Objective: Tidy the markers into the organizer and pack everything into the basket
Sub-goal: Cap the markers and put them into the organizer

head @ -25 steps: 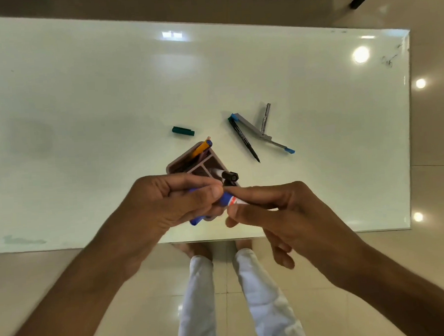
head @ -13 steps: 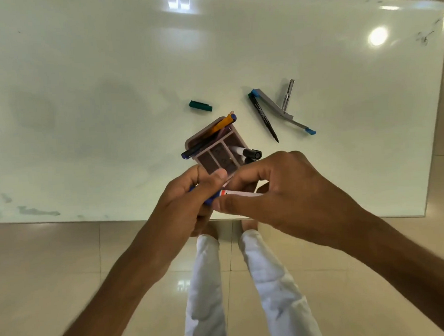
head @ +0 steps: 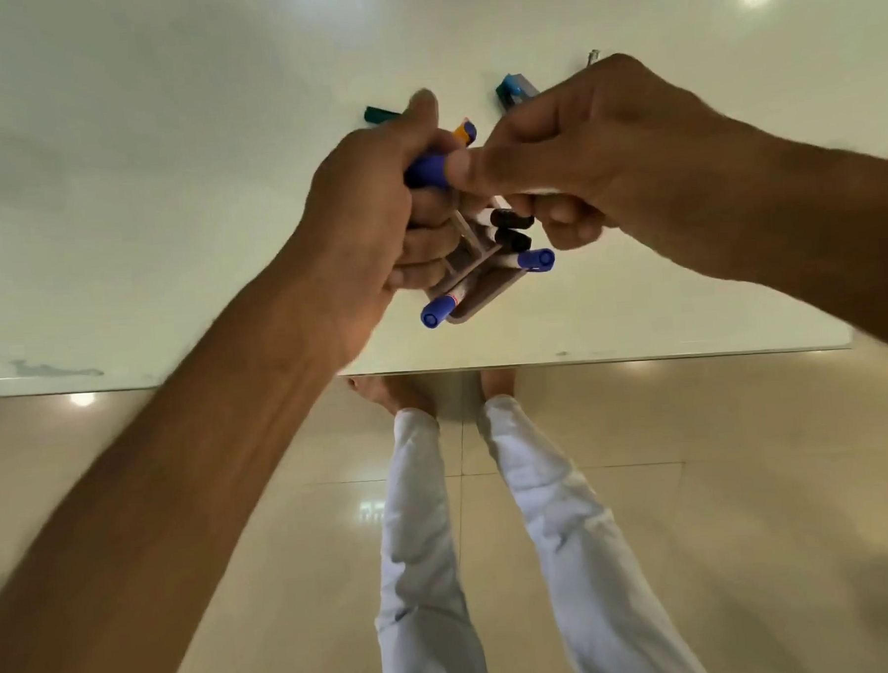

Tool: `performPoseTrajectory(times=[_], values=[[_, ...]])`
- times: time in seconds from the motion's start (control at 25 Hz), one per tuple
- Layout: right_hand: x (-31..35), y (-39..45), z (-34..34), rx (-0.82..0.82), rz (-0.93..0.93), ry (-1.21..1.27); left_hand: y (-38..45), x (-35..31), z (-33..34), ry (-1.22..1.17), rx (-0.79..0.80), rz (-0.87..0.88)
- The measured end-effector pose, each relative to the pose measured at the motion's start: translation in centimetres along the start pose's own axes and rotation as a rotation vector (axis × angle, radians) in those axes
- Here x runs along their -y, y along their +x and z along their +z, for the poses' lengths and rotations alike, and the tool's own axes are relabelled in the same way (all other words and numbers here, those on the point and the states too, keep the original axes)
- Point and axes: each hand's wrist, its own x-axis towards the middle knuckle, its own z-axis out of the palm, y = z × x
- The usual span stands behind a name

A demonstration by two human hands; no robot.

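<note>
A glossy white table (head: pixel 167 196) mirrors ceiling lights above a polished beige tile floor (head: pixel 750 526). Both hands meet over the ribbed, mauve plastic organizer (head: pixel 486 295), which stands near the table's front edge with slim cylindrical markers, blue-capped (head: pixel 436 313) and black-capped (head: pixel 510 220), slanting out of it. The left hand (head: pixel 369 222) grips a blue marker cap (head: pixel 425 171), while the right hand (head: pixel 592 158) pinches the marker's other end; a teal cap (head: pixel 379 114) lies behind.

Two hands (head: pixel 373 206) (head: pixel 597 163), one organizer (head: pixel 486 293), four capped markers (head: pixel 438 311).
</note>
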Motion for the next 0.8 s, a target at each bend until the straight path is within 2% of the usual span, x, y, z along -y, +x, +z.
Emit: performPoseTrajectory(times=[0.04,0.12,0.16,0.24,0.36,0.52,0.6,0.68,0.72,0.8], values=[[-0.5,0.0,-0.5,-0.058,-0.027,-0.153,0.4,-0.4,-0.4,0.052,-0.021,0.022],[-2.0,-0.1,-1.5,-0.339,-0.115,-0.52,1.1,-1.1,-2.4,0.074,-0.142,0.098],[-2.4,-0.7,-1.9,-0.479,-0.146,-0.564,1.3,-1.4,-3.9,0.049,-0.23,0.138],[-3.5,-2.5,-1.7,-0.613,-0.134,-0.403,1.3,-1.8,-6.7,-0.018,-0.379,0.178],[-5.2,-5.9,1.5,-0.585,-0.191,-0.264,0.8,-1.4,-9.0,-0.039,-0.486,0.142],[-8.0,-5.9,5.8,-0.388,-0.307,-0.554,1.0,-1.0,-9.6,0.033,-0.512,0.089],[-9.2,-5.1,6.6,-0.372,-0.353,-0.643,1.1,-0.2,-9.0,0.326,-0.473,-0.063],[-9.5,-5.4,6.9,-0.425,-0.373,-0.603,0.5,1.7,-7.6,0.645,-0.28,-0.351],[-9.4,-5.9,6.9,-0.454,-0.373,-0.564,0.0,3.2,-6.5,0.755,-0.148,-0.426],[-9.3,-7.4,6.7,-0.487,-0.354,-0.513,-1.1,5.9,-4.2,0.896,0.099,-0.305]])
